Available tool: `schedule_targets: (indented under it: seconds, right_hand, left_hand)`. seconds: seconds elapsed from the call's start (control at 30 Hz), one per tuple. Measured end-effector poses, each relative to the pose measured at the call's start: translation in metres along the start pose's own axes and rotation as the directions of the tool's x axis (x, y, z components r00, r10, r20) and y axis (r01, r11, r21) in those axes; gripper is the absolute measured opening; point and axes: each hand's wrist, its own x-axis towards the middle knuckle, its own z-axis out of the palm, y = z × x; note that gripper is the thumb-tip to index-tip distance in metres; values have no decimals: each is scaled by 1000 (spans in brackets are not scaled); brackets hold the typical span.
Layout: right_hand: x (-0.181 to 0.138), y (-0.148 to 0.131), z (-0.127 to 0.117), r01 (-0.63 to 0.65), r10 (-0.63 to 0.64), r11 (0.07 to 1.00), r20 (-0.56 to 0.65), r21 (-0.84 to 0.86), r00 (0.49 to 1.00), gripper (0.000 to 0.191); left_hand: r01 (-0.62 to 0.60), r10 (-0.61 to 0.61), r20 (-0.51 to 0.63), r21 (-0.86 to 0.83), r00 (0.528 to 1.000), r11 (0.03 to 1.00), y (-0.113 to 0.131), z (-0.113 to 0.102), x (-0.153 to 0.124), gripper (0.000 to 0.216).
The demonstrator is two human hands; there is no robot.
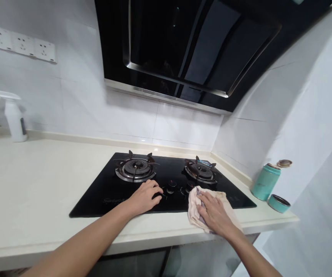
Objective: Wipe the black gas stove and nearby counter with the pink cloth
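My right hand (213, 213) presses a pale pink cloth (225, 200) down at the front edge of a black glass gas cooktop (166, 206), with part of the cloth hanging over onto the counter. The cloth's top edge lies against the right control knob (190, 186). My left hand (146, 196) rests on the glass in front of the left burner (137, 167), holding nothing, its thumb apart from its loosely bent fingers. Just right of those fingers is the left knob (171, 186). The right burner (201, 171) sits behind the cloth, a bluish piece showing at its back.
A black range hood (166, 50) hangs low above the cooktop. At the counter's right end stand a teal canister (266, 182) with its lid tipped open and a small teal round container (279, 204). A white spray bottle (14, 117) stands far left, below wall sockets (23, 43).
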Motion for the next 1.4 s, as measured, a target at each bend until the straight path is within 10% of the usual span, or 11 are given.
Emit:
schedule_targets:
  seconds: [0.3, 0.63, 0.97, 1.17, 1.4]
  right_hand:
    - [48, 52, -17, -95, 92, 980, -30, -174, 995, 40]
    - [96, 27, 8, 37, -47, 988, -64, -153, 997, 38]
    - [4, 21, -14, 63, -79, 990, -133, -122, 988, 34]
    - [-63, 103, -18, -356, 310, 930, -325, -93, 894, 41]
    - [-68, 163, -32, -672, 609, 737, -355, -79, 710, 48]
  left_hand:
    - [16, -16, 21, -17, 1000, 1000, 3, -3, -1, 25]
    - [19, -18, 22, -38, 1000, 999, 2, 0, 0, 26]
    - [-29, 29, 8, -45, 1000, 999, -9, 0, 2, 25]
    - [-63, 63, -2, -16, 998, 998, -13, 1, 6, 26]
    - [-135, 136, 3, 120, 991, 984, -3, -2, 7, 30]
